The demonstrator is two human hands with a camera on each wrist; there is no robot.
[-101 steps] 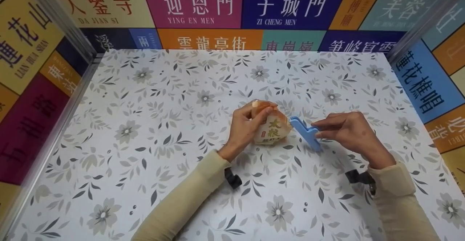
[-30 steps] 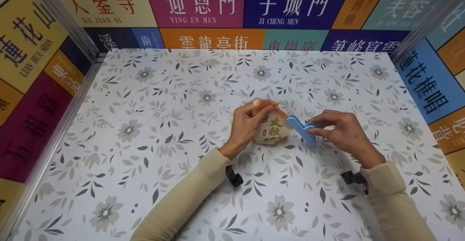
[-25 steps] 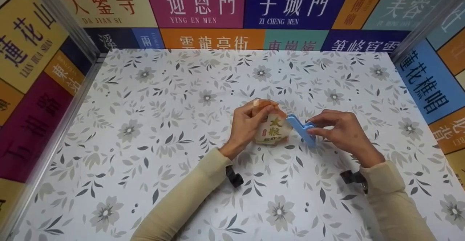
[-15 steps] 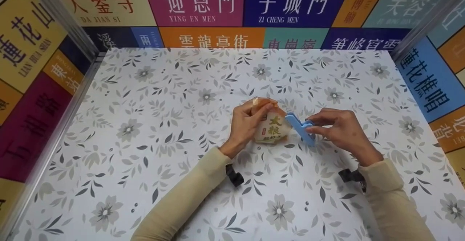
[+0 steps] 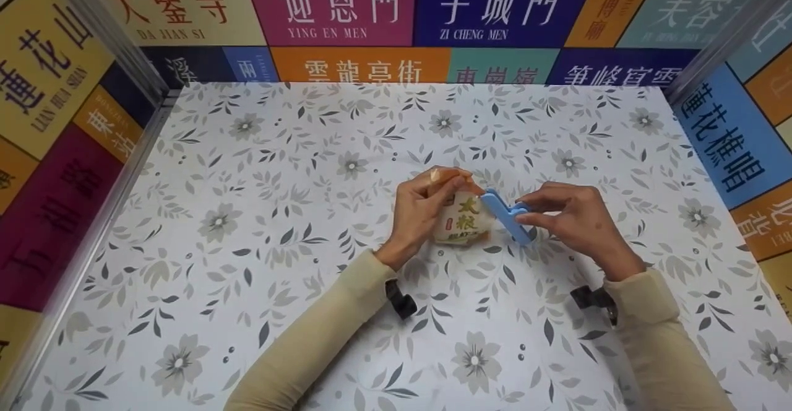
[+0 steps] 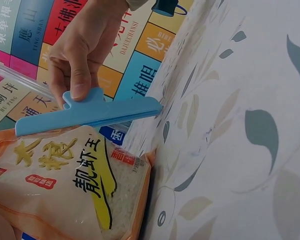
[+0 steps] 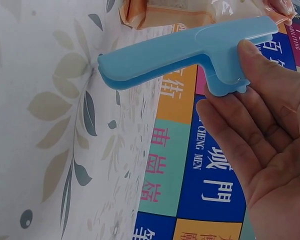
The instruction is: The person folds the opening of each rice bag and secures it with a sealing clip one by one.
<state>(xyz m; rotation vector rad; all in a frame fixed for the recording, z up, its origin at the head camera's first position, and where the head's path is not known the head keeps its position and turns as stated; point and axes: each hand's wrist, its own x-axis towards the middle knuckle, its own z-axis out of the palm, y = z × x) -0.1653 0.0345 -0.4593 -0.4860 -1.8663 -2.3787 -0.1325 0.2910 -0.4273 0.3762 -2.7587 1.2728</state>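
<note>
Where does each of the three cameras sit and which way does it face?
Head: above, facing down at the floral table; both hands and sleeves show.
Left wrist: low beside the clear rice bag, facing the right hand.
Right wrist: under the right hand, facing the wall.
All share the blue plastic bag clip.

A staged recording booth, not a lived-in room; a white table covering printed with grey flowers and leaves (image 5: 247, 213), boxed by colourful wall panels of Chinese place names (image 5: 346, 5) on bare aluminium corner posts (image 5: 105, 33).
</note>
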